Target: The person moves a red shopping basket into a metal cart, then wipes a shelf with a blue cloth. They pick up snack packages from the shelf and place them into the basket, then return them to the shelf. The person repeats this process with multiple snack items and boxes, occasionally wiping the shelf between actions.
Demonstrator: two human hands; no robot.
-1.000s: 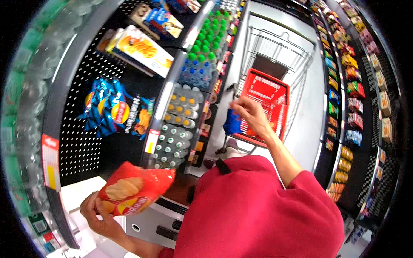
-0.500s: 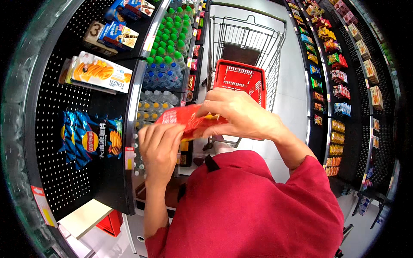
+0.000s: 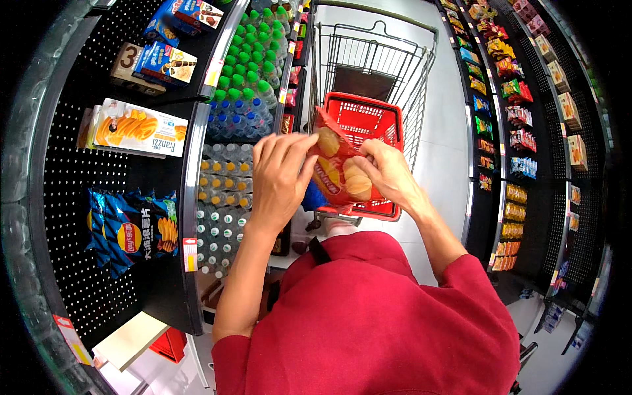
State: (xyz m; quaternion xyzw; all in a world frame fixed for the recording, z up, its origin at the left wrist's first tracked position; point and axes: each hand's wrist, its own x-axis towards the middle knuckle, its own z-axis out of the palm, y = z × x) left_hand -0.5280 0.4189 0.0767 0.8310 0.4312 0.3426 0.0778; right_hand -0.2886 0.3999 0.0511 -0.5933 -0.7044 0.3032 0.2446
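In a shop aisle, we hold a red chip bag (image 3: 337,172) between both hands, left hand (image 3: 280,178) and right hand (image 3: 390,174) closed on its sides, above the red basket (image 3: 365,118) in the cart (image 3: 375,52); the bag is not yet set down.

One red chip bag (image 3: 337,172), two hands (image 3: 280,178)

Red glossy crisp bag (image 3: 337,168) with yellow crisp pictures, between both hands. Red mesh plastic basket (image 3: 365,122) just beyond; blue hanging crisp packets (image 3: 131,227) far left.
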